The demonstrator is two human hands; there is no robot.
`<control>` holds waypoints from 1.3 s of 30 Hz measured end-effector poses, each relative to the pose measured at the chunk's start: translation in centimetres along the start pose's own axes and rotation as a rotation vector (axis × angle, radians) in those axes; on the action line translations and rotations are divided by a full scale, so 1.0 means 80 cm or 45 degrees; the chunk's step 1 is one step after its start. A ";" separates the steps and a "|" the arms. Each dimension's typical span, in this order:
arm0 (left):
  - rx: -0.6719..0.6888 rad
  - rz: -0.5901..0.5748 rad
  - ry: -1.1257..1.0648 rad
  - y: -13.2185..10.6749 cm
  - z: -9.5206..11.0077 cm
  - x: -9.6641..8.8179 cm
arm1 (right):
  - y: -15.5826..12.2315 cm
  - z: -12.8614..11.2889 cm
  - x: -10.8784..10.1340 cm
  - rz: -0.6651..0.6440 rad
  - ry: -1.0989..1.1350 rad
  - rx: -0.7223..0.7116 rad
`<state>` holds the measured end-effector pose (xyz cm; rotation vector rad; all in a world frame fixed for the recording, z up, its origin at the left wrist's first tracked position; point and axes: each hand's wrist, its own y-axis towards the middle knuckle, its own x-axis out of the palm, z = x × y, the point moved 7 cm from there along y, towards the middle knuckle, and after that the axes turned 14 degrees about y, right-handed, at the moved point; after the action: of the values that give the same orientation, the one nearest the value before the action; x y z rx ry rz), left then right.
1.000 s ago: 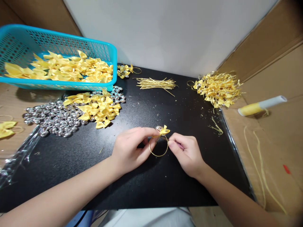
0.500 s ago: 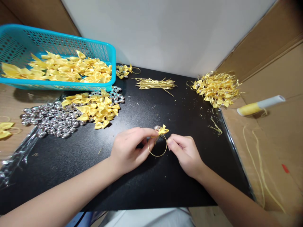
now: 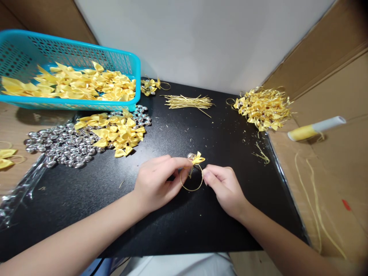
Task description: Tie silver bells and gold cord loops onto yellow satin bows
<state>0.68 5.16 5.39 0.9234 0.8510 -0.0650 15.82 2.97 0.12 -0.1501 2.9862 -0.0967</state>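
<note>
My left hand (image 3: pixel 161 178) pinches a yellow ribbon bow (image 3: pixel 198 158) between thumb and forefinger. A small silver bead (image 3: pixel 191 155) sits beside the bow, partly behind my fingertip. Below them hangs a round loop of thin gold cord (image 3: pixel 192 190), held just above the black table. At the loop's right side my right hand (image 3: pixel 225 186) is closed, with thumb and forefinger pressed together against the cord. Whatever is between those fingertips is too small to make out for certain.
A blue basket (image 3: pixel 69 101) of yellow bows stands back left. Before it lie silver beads (image 3: pixel 67 147) and loose bows (image 3: pixel 123 134). Cut gold cords (image 3: pixel 188 102) lie at the back. Finished-looking bow loops (image 3: pixel 264 109) are heaped back right, near a white-and-yellow roll (image 3: pixel 316 128).
Almost nothing differs. My right hand's fingertips have shifted very slightly left, toward the loop; my left hand keeps its pinch on the bow.
</note>
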 end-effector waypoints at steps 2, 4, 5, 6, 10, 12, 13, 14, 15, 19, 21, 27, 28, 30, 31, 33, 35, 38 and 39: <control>-0.004 -0.009 -0.005 0.000 -0.001 0.000 | 0.000 0.001 0.000 -0.004 0.007 0.012; -0.017 -0.016 -0.028 0.000 -0.002 0.000 | 0.001 0.001 0.000 -0.008 0.004 0.015; -0.028 -0.018 -0.044 0.000 -0.003 0.000 | 0.001 0.001 -0.001 -0.007 -0.002 0.012; -0.042 -0.020 -0.060 0.000 -0.004 0.000 | 0.001 0.000 -0.001 -0.005 -0.008 0.007; -0.106 -0.038 -0.090 -0.002 -0.008 0.002 | 0.002 -0.001 -0.001 -0.005 -0.010 0.000; -0.112 -0.043 -0.094 -0.002 -0.008 0.002 | 0.002 -0.001 0.000 -0.018 0.004 0.000; -0.102 -0.041 -0.097 -0.001 -0.007 0.002 | 0.001 -0.001 0.001 -0.024 0.010 -0.001; -0.089 -0.038 -0.099 -0.001 -0.006 0.002 | 0.001 -0.001 0.001 -0.027 0.012 -0.003; -0.075 -0.035 -0.101 -0.001 -0.005 0.002 | 0.001 -0.001 0.001 -0.025 0.011 -0.007; -0.028 -0.034 -0.079 0.001 -0.002 0.002 | 0.001 -0.003 0.000 -0.008 0.005 -0.026; -0.016 -0.033 -0.066 0.001 -0.001 0.001 | 0.001 -0.003 0.000 -0.012 0.006 -0.022; 0.004 -0.023 -0.057 0.001 0.001 0.000 | 0.001 -0.002 0.001 -0.020 0.014 -0.010; 0.005 -0.023 -0.056 0.001 0.001 0.000 | 0.001 -0.002 0.001 -0.018 0.017 -0.006; 0.007 -0.020 -0.053 0.001 0.001 0.000 | 0.001 -0.001 0.001 -0.013 0.023 0.003; 0.009 -0.020 -0.052 0.002 0.001 0.000 | 0.001 -0.001 0.001 -0.010 0.026 0.006; 0.008 -0.024 -0.048 0.002 0.000 0.001 | 0.001 -0.001 0.001 -0.006 0.036 0.013; -0.002 -0.024 -0.048 0.001 0.000 0.001 | 0.001 0.000 0.001 -0.007 0.055 0.015; -0.020 -0.012 -0.055 0.001 -0.002 0.000 | 0.001 0.001 0.002 -0.017 0.083 0.009; -0.023 -0.008 -0.059 0.001 -0.002 -0.001 | 0.001 0.002 0.002 -0.019 0.084 0.007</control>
<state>0.60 5.30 5.45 0.8993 0.8106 -0.0835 15.68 3.07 -0.04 -0.1721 3.0504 -0.1138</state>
